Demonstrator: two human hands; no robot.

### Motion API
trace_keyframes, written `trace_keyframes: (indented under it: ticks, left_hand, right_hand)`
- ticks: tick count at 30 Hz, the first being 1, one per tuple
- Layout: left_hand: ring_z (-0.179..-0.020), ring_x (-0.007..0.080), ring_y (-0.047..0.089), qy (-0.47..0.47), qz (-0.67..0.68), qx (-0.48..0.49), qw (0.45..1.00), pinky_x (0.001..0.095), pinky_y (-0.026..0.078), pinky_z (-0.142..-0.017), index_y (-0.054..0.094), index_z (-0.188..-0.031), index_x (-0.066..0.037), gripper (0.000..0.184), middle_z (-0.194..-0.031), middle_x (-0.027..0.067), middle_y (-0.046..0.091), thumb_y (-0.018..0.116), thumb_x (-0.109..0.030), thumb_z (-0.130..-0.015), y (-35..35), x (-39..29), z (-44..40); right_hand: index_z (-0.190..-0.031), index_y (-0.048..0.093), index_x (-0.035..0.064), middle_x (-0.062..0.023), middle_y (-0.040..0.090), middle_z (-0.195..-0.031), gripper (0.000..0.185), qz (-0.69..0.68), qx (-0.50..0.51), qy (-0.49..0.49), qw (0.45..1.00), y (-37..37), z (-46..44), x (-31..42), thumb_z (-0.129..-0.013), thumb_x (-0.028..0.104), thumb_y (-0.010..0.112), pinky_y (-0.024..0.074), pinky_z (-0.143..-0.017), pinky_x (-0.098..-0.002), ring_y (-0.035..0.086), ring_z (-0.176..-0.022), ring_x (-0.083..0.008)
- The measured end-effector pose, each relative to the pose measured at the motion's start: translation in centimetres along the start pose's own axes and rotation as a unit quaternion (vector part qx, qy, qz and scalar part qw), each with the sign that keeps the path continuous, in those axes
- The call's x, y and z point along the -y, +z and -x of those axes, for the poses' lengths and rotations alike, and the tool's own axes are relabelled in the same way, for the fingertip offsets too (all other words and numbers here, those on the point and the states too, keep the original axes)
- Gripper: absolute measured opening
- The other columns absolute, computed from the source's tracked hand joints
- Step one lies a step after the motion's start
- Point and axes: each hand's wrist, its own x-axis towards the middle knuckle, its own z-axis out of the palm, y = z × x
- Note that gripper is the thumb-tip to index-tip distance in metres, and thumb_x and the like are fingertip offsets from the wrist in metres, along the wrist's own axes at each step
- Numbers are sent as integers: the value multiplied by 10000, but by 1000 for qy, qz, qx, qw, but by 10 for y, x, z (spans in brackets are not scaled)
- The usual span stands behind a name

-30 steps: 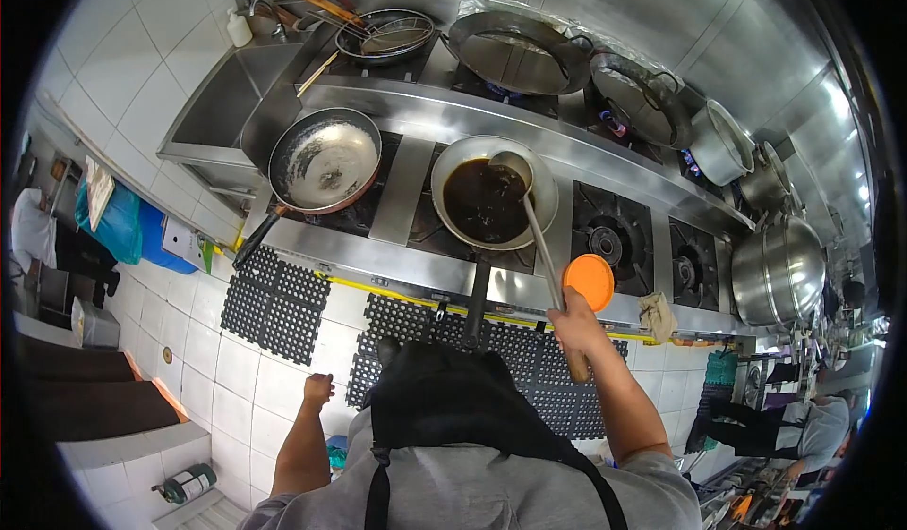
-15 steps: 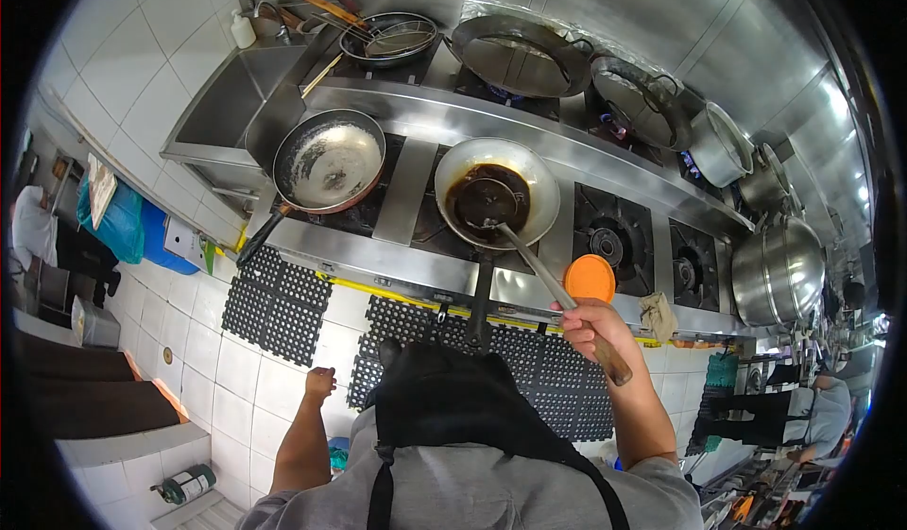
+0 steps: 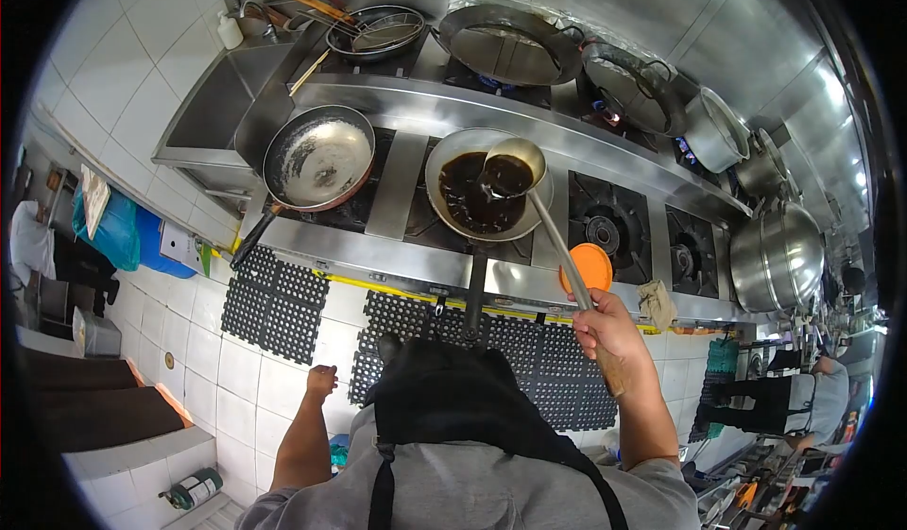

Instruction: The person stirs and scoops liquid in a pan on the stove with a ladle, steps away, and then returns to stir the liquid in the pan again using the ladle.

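Note:
My right hand is closed around the wooden-ended handle of a long metal ladle. The ladle's round bowl holds dark brown liquid and hangs over the right part of a light-coloured frying pan. More of the dark liquid lies in that pan, which sits on a front burner with its black handle towards me. Low on the left, away from the stove, my left hand hangs with curled fingers; whether anything is inside them is hidden. An orange round lid or dish lies near the ladle handle.
A worn frying pan sits on the left front burner. Large dark pans and a pot stand on the back row, with flames below some. Steel bowls and a cloth are right. Another person stands far right.
The ladle's bowl has risen from the liquid and shifted right, now filled with dark liquid. My right hand has moved slightly right. The left hand has barely moved.

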Motion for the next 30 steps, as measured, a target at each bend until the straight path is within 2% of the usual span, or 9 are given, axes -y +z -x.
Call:
trace_keyframes:
  ticks: [5,8,11,13,19,23,26,28,30]
  left_hand:
    - [-648,195,626,-1,-28,7,1000,353,487,-552,588,-1110,-35,339,-828,86,667,591,-307,-907,3,-4,-5]
    - [-539,167,616,20,16,-11,1000,303,463,-439,629,-1034,16,318,-739,103,681,665,-258,-877,7,-6,-5]
    - [-542,167,618,29,11,-16,999,304,466,-441,630,-1040,17,325,-747,104,684,666,-263,-878,7,-7,-6]
    - [-541,165,615,21,10,-3,1000,303,467,-442,630,-1043,18,324,-752,104,685,661,-258,-877,8,-6,-11]
    - [-529,162,602,11,-1,-5,1000,305,464,-440,629,-1041,22,310,-753,106,685,651,-238,-874,6,-13,0]
    - [-529,164,605,24,12,-14,1000,304,462,-437,628,-1036,22,311,-751,108,681,654,-240,-871,5,-11,4]
    - [-688,205,650,1,-25,11,1000,356,507,-561,600,-1105,-11,338,-874,106,682,585,-286,-908,2,2,-3]
    - [-683,210,650,1,-22,15,1000,354,507,-555,598,-1099,-14,347,-870,111,682,603,-300,-904,1,12,-4]
    - [-676,211,649,-1,-19,13,1000,352,508,-553,601,-1094,-14,346,-864,112,682,608,-304,-904,2,18,-1]
  right_hand:
    - [-1141,526,-21,-14,492,-639,301,93,-39,-40,994,-1,0,-2,-847,-12,590,393,-369,-277,464,-429,-103]
    - [-1159,524,-19,-21,505,-645,302,197,-70,-65,976,1,-1,-3,-865,13,586,398,-364,-277,475,-431,-94]
    - [-1183,510,-31,-99,575,-660,339,279,-114,-66,951,-3,-9,-13,-863,39,599,466,-426,-361,572,-480,-191]
    - [-1201,489,-42,-220,636,-708,387,434,-164,-267,845,-14,-27,-35,-843,49,603,519,-574,-473,660,-618,-374]
    - [-1142,476,-56,-367,625,-881,354,536,-198,-168,803,-5,-53,-40,-822,52,582,498,-790,-548,620,-879,-516]
    - [-1186,452,-62,-354,615,-882,394,558,-193,-171,789,-15,-85,-69,-834,53,589,497,-730,-520,630,-854,-520]
    - [-1171,462,-53,-269,630,-787,381,549,-178,-273,769,-14,-96,-77,-831,52,599,508,-597,-502,650,-649,-444]
    - [-1168,478,-29,-121,580,-719,356,283,-83,-1,955,18,-74,-41,-838,34,595,461,-457,-397,584,-514,-253]
    - [-1127,497,-29,-77,540,-700,314,189,-42,14,981,19,-71,-36,-840,51,597,437,-441,-338,533,-507,-184]
